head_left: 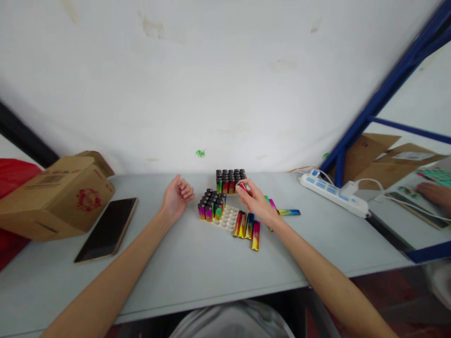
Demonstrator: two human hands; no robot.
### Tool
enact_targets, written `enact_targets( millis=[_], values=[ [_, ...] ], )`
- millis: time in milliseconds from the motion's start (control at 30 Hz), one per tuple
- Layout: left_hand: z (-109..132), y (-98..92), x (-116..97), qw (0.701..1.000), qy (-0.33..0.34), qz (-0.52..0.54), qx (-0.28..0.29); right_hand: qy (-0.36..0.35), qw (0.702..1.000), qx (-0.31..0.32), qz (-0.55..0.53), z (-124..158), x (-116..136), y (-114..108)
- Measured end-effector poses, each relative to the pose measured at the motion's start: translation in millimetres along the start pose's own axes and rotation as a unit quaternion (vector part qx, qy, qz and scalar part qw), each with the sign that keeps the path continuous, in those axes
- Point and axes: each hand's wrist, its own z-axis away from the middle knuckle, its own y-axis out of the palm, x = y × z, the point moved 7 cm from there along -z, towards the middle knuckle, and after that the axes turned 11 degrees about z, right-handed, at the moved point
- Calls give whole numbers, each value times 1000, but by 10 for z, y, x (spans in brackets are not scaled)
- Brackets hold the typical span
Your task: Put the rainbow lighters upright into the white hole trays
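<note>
My right hand [256, 201] pinches a red lighter [242, 187] above the right side of a white tray with round holes [225, 219]. Lighters with black tops and shiny multicoloured bodies [211, 204] stand upright in the tray's left part. Behind it is a second block of upright black-topped lighters [229, 180]. Just right of the tray, several shiny coloured lighters [248, 226] lie side by side. More lie under and beyond my right wrist, including a blue and yellow one [289, 212]. My left hand [178, 195] rests left of the tray, fingers curled, nothing visible in them.
On the left are a cardboard box [52, 192], a dark-screened tablet [107, 229] and a red bag [14, 171]. A white power strip [333, 191] lies at the right near a blue metal frame [369, 110]. Beyond the frame, another person's hand [435, 193] shows at a neighbouring table.
</note>
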Motion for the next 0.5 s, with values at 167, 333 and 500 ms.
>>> enact_targets(
  millis=[167,333,500],
  values=[
    [-68,-136,-58,999,-28,-33,-1,-42,982,-66,173,72,82,-17],
    [-144,-117,6,996,-29,-84,7,-52,965,-107,235,139,114,14],
    [-93,-54,19,994,3,-109,28,-61,958,-129,247,153,113,14]
  ],
)
